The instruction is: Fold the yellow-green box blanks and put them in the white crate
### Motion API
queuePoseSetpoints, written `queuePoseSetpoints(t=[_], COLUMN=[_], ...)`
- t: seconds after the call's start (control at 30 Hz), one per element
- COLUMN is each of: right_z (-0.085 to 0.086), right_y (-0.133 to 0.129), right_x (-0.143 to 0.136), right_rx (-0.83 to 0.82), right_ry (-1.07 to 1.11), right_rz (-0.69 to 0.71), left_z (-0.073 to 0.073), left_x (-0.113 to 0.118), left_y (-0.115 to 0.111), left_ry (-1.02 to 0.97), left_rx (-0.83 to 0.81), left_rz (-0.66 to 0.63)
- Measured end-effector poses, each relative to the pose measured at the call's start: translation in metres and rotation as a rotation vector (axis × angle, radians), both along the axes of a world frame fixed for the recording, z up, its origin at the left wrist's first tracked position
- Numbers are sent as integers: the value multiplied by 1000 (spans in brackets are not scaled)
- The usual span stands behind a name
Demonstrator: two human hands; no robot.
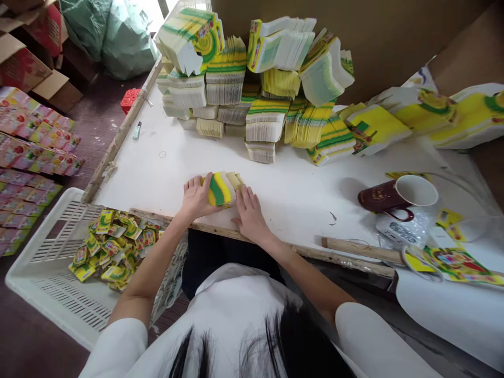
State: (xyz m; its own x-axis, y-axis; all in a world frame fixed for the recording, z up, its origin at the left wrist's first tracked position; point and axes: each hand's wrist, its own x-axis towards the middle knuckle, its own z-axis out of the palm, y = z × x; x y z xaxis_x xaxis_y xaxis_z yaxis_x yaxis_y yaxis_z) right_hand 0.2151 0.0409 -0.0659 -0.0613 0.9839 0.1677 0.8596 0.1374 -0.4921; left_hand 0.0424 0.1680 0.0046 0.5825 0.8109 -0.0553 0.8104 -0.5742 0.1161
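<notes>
A small stack of yellow and green printed cards (221, 189) lies on the white tabletop (157, 181) near its front edge. My left hand (197, 197) grips the stack's left end, thumb in front and fingers behind. At the right end, my right hand (250, 211) rests with its fingers against the fanned pale cards. Behind both hands stand tall piles of similar card stacks (265, 121), some white-edged, some yellow and green.
Below the table's left front edge sits a white plastic basket (59, 291) holding small yellow packets (114, 247). On the right are a brown mug (378, 197), a wooden stick (360, 249) and printed bags (459, 262). Cartons (23, 63) and pink packs (35, 131) stand on the left.
</notes>
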Motion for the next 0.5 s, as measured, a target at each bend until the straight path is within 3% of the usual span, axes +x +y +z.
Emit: queuePoseSetpoints(t=[0.5], right_z=[9], right_y=[4], right_x=[-1], right_rx=[-47], right_ry=[80], right_rz=[1], left_z=[-2], left_x=[3], left_y=[-3], left_ry=[-4], left_rx=[42], left_rz=[37])
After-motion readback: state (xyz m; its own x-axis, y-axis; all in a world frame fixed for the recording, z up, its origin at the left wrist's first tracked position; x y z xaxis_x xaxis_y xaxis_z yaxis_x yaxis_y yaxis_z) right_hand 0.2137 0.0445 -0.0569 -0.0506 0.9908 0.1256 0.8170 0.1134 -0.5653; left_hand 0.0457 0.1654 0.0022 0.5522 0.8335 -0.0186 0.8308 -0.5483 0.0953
